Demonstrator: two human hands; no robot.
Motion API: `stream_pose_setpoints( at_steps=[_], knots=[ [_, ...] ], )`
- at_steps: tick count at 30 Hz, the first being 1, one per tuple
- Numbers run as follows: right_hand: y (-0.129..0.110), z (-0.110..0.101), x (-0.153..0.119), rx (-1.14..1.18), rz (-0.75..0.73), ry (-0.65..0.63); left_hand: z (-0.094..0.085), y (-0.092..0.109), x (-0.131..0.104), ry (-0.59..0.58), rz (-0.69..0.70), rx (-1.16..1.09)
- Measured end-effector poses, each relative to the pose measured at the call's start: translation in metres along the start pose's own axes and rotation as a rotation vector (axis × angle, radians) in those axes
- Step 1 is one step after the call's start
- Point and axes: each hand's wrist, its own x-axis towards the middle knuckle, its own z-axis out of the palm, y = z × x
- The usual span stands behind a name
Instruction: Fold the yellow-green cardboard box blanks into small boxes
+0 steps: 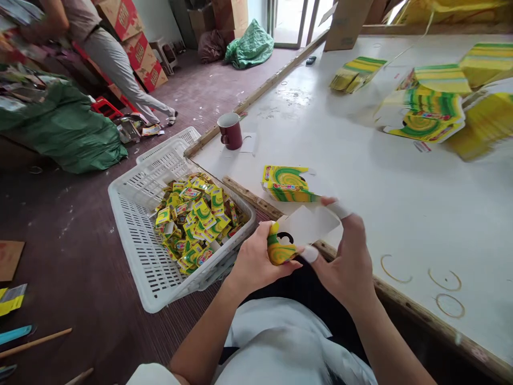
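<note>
- along your right and ahead of you, a white table point(344, 160) with a wooden edge point(433, 321) is taking up much of the view.
- off to your left, well apart from you, another person point(116, 59) in pale grey trousers is standing near a bulging green sack point(72, 125).
- beside the table's edge, on your left, a white slatted basket point(130, 227) is sitting low and holding a jumbled heap of small cartons point(200, 214), yellow and green.
- at the far right of the tabletop, bundles of yellow-and-green card point(433, 112) are lying close together, some of them blurring.
- just beyond your hands, a stack of printed card point(286, 179) is resting on the table near its edge.
- your right hand point(348, 262), wearing white covers point(310, 253) on thumb and finger, is reaching around the pale panel of a carton; blur is hiding the contact, so i cannot tell whether it is pinching or only touching.
- your left hand point(254, 256) is grasping that same carton by its printed end.
- between your two hands, the yellow-and-green carton point(280, 252) is hanging above your lap by the wooden edge, its white panel facing up.
- near the table's left edge, a maroon mug point(230, 132) is standing upright.
- close to you on the right, thin tan loops point(450, 317) are lying on the tabletop.
</note>
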Motion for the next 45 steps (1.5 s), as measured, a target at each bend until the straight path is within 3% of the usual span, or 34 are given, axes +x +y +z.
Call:
stream_pose_setpoints(
  at_steps=[2, 5, 8, 13, 18, 22, 25, 28, 36, 45],
  knots=[
    [0.001, 0.004, -0.002, 0.264, 0.253, 0.022, 0.007, -0.003, -0.001, 0.043, 0.05, 0.016],
    [-0.003, 0.011, -0.002, 0.69, 0.569, -0.2, 0.012, -0.006, -0.003, 0.068, 0.155, 0.061],
    [-0.005, 0.017, -0.001, 0.836, 0.703, -0.329, 0.014, -0.01, -0.004, 0.087, 0.295, 0.098],
    [0.004, 0.02, 0.001, 0.675, 0.526, -0.294, 0.015, -0.015, -0.003, 0.123, 0.346, 0.14],
    [0.002, 0.02, -0.005, 0.306, 0.098, -0.325, 0.013, -0.014, 0.003, 0.051, 0.208, 0.109],
    [0.004, 0.022, -0.008, 0.111, -0.126, -0.339, 0.015, -0.012, 0.006, 0.122, 0.083, 0.008],
    [0.009, 0.025, -0.004, 0.063, -0.145, -0.33, 0.015, -0.013, 0.004, 0.195, 0.043, -0.057],
    [0.011, 0.024, 0.0, 0.059, -0.134, -0.414, 0.01, -0.016, 0.003, 0.22, 0.108, -0.006],
    [0.013, -0.001, 0.01, 0.124, -0.097, -0.623, 0.003, -0.013, 0.001, 0.098, 0.103, 0.05],
    [0.015, 0.006, 0.004, 0.053, -0.056, -0.559, 0.002, -0.01, 0.005, 0.108, 0.159, 0.125]
  ],
)
